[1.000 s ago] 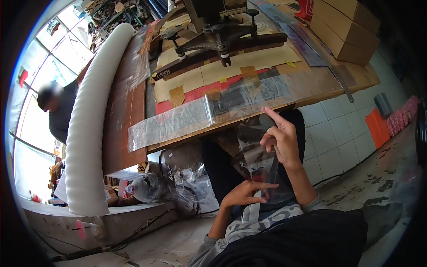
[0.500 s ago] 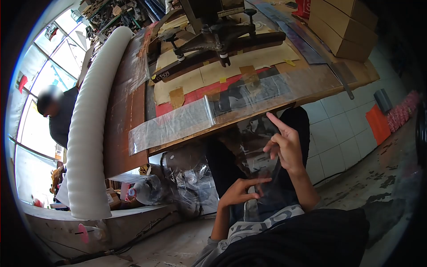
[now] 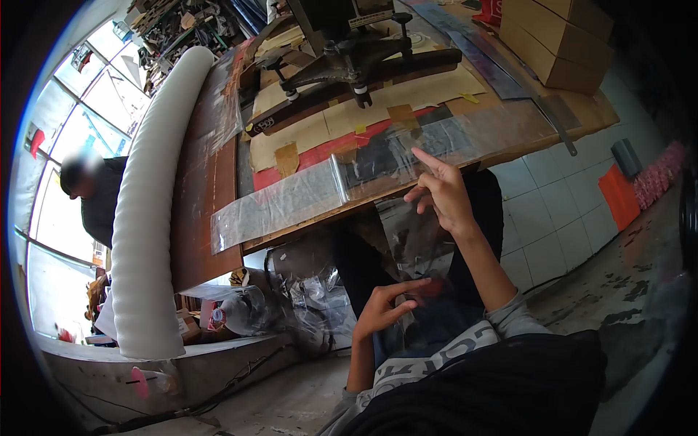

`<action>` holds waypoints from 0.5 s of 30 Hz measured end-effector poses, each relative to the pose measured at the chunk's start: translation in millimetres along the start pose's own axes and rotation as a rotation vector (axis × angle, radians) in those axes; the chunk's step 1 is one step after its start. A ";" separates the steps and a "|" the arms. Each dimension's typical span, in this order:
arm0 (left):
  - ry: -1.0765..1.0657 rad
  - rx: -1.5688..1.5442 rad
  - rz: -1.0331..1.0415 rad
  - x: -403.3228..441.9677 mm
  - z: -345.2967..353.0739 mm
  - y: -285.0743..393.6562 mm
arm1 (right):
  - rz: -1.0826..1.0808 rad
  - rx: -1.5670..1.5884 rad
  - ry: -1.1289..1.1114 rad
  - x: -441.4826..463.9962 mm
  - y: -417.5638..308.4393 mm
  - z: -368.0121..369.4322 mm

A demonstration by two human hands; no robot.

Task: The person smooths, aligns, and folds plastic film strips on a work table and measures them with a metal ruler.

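A clear plastic sheet (image 3: 411,231) hangs over my lap, between my hands and below the table's front edge. My right hand (image 3: 443,195) is raised at that edge, beside the upper part of the sheet. Its index finger points out and the other fingers are loosely bent and apart. Lower down, my left hand (image 3: 385,309) is beside the sheet's lower part, index finger stretched out and thumb apart. The film is see-through, so where the fingers touch it is hard to make out. Flat clear plastic strips (image 3: 280,211) lie along the table's front.
A dark metal press stand (image 3: 352,69) rests on the worktable, with a metal ruler (image 3: 556,127) and stacked cardboard boxes (image 3: 556,43) to the right. A long white foam roll (image 3: 149,218) stands at left, near another person (image 3: 102,189). Crumpled plastic (image 3: 309,291) lies below the table.
My right hand has moved up and left, to the table's front edge. My left hand has shifted slightly left and up. The hanging film's upper part has shifted left.
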State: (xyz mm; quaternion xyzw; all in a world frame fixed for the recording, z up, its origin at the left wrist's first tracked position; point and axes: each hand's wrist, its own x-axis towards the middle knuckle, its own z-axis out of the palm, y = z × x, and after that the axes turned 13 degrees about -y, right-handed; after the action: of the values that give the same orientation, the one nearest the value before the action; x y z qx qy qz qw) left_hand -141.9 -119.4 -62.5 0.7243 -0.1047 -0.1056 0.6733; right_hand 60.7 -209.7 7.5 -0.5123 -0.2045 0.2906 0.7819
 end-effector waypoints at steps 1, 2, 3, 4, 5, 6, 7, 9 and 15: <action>0.005 0.015 0.002 1.4 -0.8 0.6 | 0.004 0.006 0.015 3.1 1.4 -0.2; 0.011 0.029 0.004 2.3 -1.4 1.0 | 0.007 0.003 0.011 5.7 3.3 -1.8; 0.019 0.042 0.006 2.4 -1.7 1.2 | 0.012 -0.001 0.007 7.8 5.6 -3.1; -0.004 0.043 -0.050 1.9 -2.7 2.1 | 0.018 -0.005 0.001 8.9 6.5 -4.0; -0.025 0.044 -0.107 0.5 -4.3 3.6 | 0.016 0.005 -0.030 8.1 6.1 -5.4; -0.045 0.045 -0.164 -0.3 -5.6 4.3 | 0.014 0.016 -0.062 6.4 5.4 -7.4; -0.037 0.063 -0.115 0.1 -5.2 3.9 | 0.015 0.027 -0.094 4.6 5.1 -8.2; -0.025 0.097 -0.019 2.8 -2.2 1.2 | 0.034 0.012 -0.098 0.1 2.3 -7.4; -0.028 0.079 -0.035 5.1 2.7 -5.8 | 0.046 0.019 -0.054 3.4 7.0 -9.1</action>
State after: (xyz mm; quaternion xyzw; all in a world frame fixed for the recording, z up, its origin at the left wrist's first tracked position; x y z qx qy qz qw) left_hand -137.8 -123.1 -68.6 0.7506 -0.1057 -0.1232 0.6405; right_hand 67.1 -211.6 -2.5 -0.5015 -0.2109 0.3240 0.7740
